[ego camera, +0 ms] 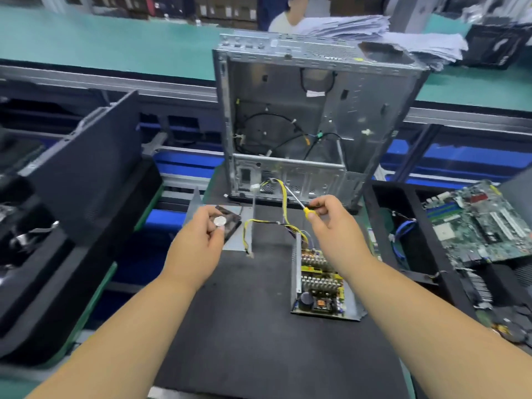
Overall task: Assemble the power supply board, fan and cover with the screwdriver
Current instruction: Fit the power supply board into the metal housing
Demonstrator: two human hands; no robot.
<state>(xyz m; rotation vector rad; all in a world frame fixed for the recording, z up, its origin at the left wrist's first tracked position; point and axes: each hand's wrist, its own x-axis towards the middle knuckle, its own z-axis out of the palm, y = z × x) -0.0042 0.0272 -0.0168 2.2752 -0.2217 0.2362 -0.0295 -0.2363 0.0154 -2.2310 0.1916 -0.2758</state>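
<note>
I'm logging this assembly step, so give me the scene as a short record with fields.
left hand: grips black square fan with round silver hub sticker
right hand: grips yellow-handled screwdriver, tip pointing away
power supply board: lies in open grey metal tray on black mat
computer case: open, grey metal, behind the mat
green motherboard: far right

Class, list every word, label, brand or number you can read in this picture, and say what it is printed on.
None can be read.
Round sticker on the fan: blank or blurred.
White tag inside the computer case: blurred.
Power supply board: markings too small.
Green circuit board: markings too small.
</note>
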